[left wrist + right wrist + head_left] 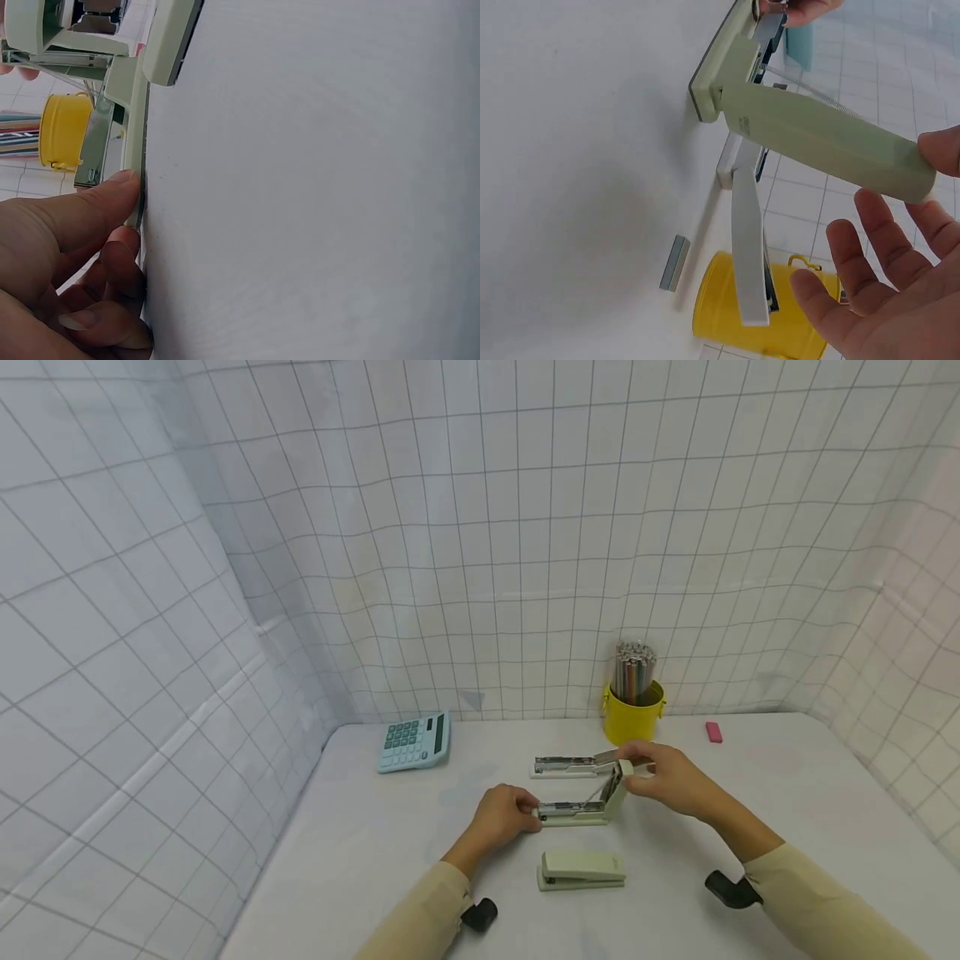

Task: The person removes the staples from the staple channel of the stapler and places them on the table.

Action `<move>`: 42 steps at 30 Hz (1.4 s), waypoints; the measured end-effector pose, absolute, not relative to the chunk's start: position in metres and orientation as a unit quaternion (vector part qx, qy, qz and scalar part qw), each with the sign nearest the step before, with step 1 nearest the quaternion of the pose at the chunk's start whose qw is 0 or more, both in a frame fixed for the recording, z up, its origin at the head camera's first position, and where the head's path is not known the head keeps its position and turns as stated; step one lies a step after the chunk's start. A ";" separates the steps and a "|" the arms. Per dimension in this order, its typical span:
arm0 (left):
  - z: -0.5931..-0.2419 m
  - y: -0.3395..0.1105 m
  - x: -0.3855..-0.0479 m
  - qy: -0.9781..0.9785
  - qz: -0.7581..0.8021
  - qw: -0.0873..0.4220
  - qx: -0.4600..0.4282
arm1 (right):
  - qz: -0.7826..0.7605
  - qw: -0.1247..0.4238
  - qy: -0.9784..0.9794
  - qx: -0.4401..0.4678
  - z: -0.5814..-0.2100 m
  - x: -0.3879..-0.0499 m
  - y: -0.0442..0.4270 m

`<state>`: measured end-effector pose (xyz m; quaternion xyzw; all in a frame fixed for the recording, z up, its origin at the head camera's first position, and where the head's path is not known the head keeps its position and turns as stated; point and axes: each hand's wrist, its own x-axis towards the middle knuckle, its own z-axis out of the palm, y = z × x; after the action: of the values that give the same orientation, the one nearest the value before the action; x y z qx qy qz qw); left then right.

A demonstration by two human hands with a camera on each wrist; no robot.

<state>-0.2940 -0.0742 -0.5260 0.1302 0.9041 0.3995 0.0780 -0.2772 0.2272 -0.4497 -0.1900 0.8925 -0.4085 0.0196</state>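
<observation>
A pale green stapler (573, 820) lies on the table, folded wide with its top arm (825, 139) raised steeply and its metal magazine exposed. My left hand (501, 814) pinches the tip of its base (135, 150) between thumb and fingers. My right hand (670, 777) holds the end of the raised arm between thumb and forefinger, with the other fingers spread loose. Just behind is a white stapler (564, 774), its top arm (748, 240) also swung back. Closer to me, a third stapler (583, 865), pale green, lies folded together.
At the back stands a yellow bucket (630, 720) packed with pencils (633, 672). A pink eraser (714, 732) lies right of it. The light blue calculator (414, 743) is at the back left. Gridded white cloth (495, 543) hangs behind and along both sides of the table.
</observation>
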 end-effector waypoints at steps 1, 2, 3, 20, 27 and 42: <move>-0.526 -0.074 -0.294 0.904 0.399 0.078 0.130 | -0.412 0.018 0.891 -0.189 -0.450 -0.277 0.231; -0.525 -0.074 -0.294 0.904 0.400 0.078 0.131 | -0.414 0.019 0.890 -0.188 -0.451 -0.276 0.236; -0.525 -0.074 -0.293 0.903 0.401 0.077 0.132 | -0.417 0.021 0.889 -0.186 -0.451 -0.276 0.240; -0.525 -0.074 -0.292 0.903 0.402 0.072 0.134 | -0.427 0.135 0.888 -0.106 -0.478 -0.274 0.295; -0.524 -0.073 -0.291 0.904 0.401 0.072 0.133 | -0.422 0.154 0.886 -0.114 -0.476 -0.276 0.298; -0.527 -0.074 -0.291 0.903 0.403 0.069 0.135 | -0.460 0.136 0.865 -0.147 -0.444 -0.287 0.238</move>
<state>-0.2912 -0.0743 -0.5269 0.1351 0.9026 0.4028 0.0687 -0.2872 0.2383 -0.4443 -0.1468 0.8648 -0.4604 0.1363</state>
